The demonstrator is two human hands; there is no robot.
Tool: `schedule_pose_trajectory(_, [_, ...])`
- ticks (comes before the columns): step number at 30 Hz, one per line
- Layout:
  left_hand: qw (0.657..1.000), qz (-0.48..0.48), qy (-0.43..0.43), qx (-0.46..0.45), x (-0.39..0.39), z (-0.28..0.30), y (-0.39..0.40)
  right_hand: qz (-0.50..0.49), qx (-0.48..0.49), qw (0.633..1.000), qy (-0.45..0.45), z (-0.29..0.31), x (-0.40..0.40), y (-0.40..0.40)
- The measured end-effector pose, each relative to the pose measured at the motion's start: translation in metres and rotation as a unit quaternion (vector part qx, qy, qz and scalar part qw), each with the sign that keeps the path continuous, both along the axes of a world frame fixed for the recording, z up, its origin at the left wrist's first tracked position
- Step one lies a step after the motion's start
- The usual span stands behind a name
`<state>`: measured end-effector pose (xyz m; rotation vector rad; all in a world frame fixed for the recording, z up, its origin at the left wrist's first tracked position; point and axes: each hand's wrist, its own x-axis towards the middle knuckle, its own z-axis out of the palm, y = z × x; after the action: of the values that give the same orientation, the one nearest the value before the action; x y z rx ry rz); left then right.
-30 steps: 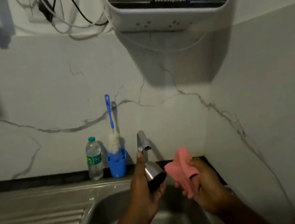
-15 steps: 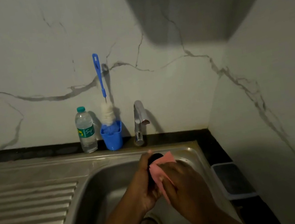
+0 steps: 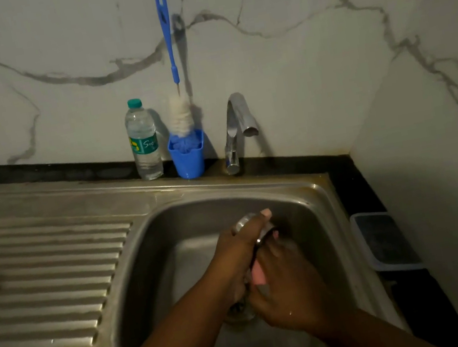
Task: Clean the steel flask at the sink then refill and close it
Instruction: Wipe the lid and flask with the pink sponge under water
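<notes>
I find the small round steel flask piece (image 3: pixel 249 221) low inside the stainless steel sink basin (image 3: pixel 323 205), held over the drain; a second ago it was up near the curved chrome tap (image 3: pixel 238 122). Whether this piece is the flask's cap or its neck end I cannot tell, as it is mostly covered. The left hand (image 3: pixel 237 256) grips it, fingers and thumb curled round its rim. The right hand (image 3: pixel 286 282) has closed in against it and holds the pink cleaning cloth (image 3: pixel 259 275) pressed to the steel; a second ago that cloth hung free, apart from the piece. Only a small fold of pink shows now between the two hands.

My reading — wiping has begun, so cleaning is under way, with refilling and closing not yet started. No water shows at the tap spout.

On the counter behind the basin stand a clear plastic water bottle with a green cap (image 3: pixel 143 139) and, just beside it, a blue-handled bottle brush (image 3: pixel 171 61) upright in a blue plastic cup (image 3: pixel 188 157) — both untouched.
</notes>
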<state>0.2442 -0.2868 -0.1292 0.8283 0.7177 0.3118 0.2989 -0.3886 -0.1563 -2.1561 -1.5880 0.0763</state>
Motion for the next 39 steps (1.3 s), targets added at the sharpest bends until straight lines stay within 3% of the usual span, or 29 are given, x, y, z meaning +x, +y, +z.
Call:
schedule_pose_trajectory(3, [0.996, -0.002, 0.052, -0.073, 0.004, -0.01, -0.002, -0.057, -0.125, 0.988, -0.074, -0.02, 0.003, 0.005])
schedule_pose_trajectory(7, [0.992, -0.016, 0.077, -0.103, 0.004, -0.033, -0.003, -0.116, -0.1, 0.983, -0.098, -0.029, -0.006, 0.006])
schedule_pose_trajectory(9, [0.99, -0.017, 0.082, -0.114, 0.0, -0.043, -0.007, -0.135, -0.089, 0.987, -0.016, -0.028, -0.012, 0.009])
schedule_pose_trajectory(12, [0.992, -0.034, 0.082, -0.092, -0.008, -0.057, -0.014, -0.174, -0.081, 0.952, 0.237, -0.024, -0.019, 0.009])
schedule_pose_trajectory(13, [0.994, -0.039, 0.068, -0.072, -0.011, -0.059, -0.014, -0.209, -0.039, 0.909, 0.358, -0.02, -0.019, 0.007])
schedule_pose_trajectory(14, [0.997, -0.044, 0.044, -0.05, -0.014, -0.058, -0.014, -0.243, -0.007, 0.83, 0.502, -0.015, -0.019, 0.006])
schedule_pose_trajectory(16, [0.998, -0.052, -0.018, -0.022, -0.014, -0.053, -0.012, -0.228, 0.082, 0.601, 0.762, -0.004, -0.017, -0.001])
schedule_pose_trajectory(17, [0.997, -0.055, -0.044, -0.019, -0.013, -0.048, -0.011, -0.201, 0.129, 0.502, 0.831, 0.003, -0.016, -0.005])
schedule_pose_trajectory(18, [0.997, -0.056, -0.054, -0.015, -0.012, -0.043, -0.01, -0.182, 0.158, 0.448, 0.861, 0.009, -0.015, -0.008])
schedule_pose_trajectory(19, [0.997, -0.055, -0.047, -0.011, -0.01, -0.04, -0.009, -0.168, 0.17, 0.432, 0.869, 0.012, -0.015, -0.01])
schedule_pose_trajectory(20, [0.997, -0.061, -0.036, -0.014, -0.008, -0.039, -0.008, -0.163, 0.168, 0.452, 0.861, 0.011, -0.013, -0.01])
schedule_pose_trajectory(21, [0.997, -0.075, -0.02, -0.017, -0.008, -0.04, -0.009, -0.169, 0.156, 0.511, 0.828, 0.011, -0.014, -0.009])
schedule_pose_trajectory(24, [0.995, -0.06, 0.012, -0.073, -0.008, -0.058, -0.02, -0.242, 0.056, 0.766, 0.593, -0.019, -0.006, 0.007])
schedule_pose_trajectory(25, [0.995, -0.029, 0.016, -0.092, -0.007, -0.066, -0.024, -0.231, 0.017, 0.829, 0.51, -0.028, -0.004, 0.013])
schedule_pose_trajectory(27, [0.994, 0.01, 0.014, -0.107, -0.002, -0.078, -0.027, -0.177, -0.054, 0.902, 0.39, -0.044, -0.002, 0.023])
schedule_pose_trajectory(29, [0.993, 0.038, 0.011, -0.108, 0.005, -0.082, -0.024, -0.149, -0.075, 0.923, 0.346, -0.044, 0.001, 0.03])
schedule_pose_trajectory(33, [0.981, 0.124, 0.005, -0.151, 0.013, -0.091, -0.016, -0.144, 0.001, 0.929, 0.34, -0.043, 0.014, 0.033])
schedule_pose_trajectory(39, [0.993, 0.102, 0.023, -0.062, 0.021, -0.086, -0.007, -0.058, 0.058, 0.917, 0.39, -0.045, 0.025, 0.032])
